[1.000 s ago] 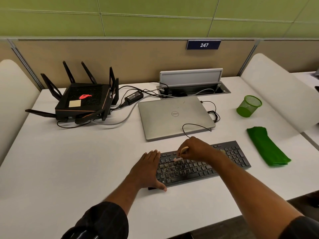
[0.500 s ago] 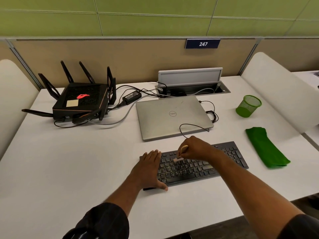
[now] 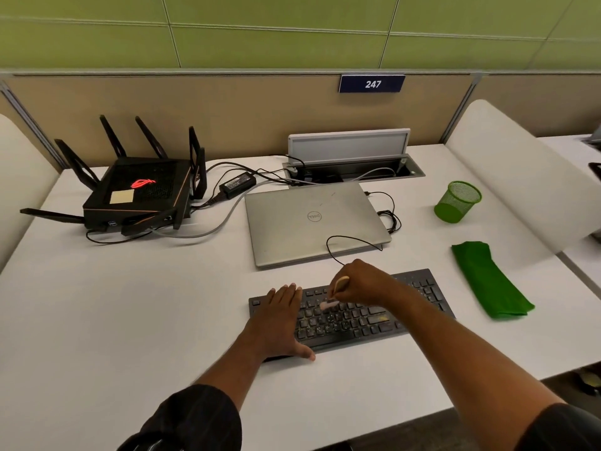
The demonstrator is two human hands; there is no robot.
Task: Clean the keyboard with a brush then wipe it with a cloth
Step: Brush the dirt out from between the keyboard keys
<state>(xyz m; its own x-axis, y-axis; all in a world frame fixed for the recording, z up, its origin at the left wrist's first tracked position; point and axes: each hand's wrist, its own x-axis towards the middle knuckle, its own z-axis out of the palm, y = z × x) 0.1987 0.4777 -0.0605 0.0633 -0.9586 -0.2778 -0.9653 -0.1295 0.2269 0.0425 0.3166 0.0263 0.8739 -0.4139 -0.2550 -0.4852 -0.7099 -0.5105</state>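
Observation:
A black keyboard [image 3: 374,320] lies on the white desk [image 3: 130,320] in front of me. My left hand [image 3: 279,323] rests flat on the keyboard's left end, fingers spread, thumb on the front edge. My right hand [image 3: 364,283] hovers over the upper middle keys, closed around a small brush [image 3: 335,292] with a pale wooden handle; its light bristles touch the keys and look blurred. A folded green cloth [image 3: 487,278] lies on the desk to the right of the keyboard, apart from both hands.
A closed silver laptop [image 3: 312,219] sits just behind the keyboard, a thin black cable looping over its front edge. A black router [image 3: 140,193] with antennas and a power adapter stand at the back left. A green mesh cup [image 3: 458,201] stands back right.
The brush tip has shifted slightly over the upper key rows under my right hand. My left hand has stayed flat on the keyboard's left end.

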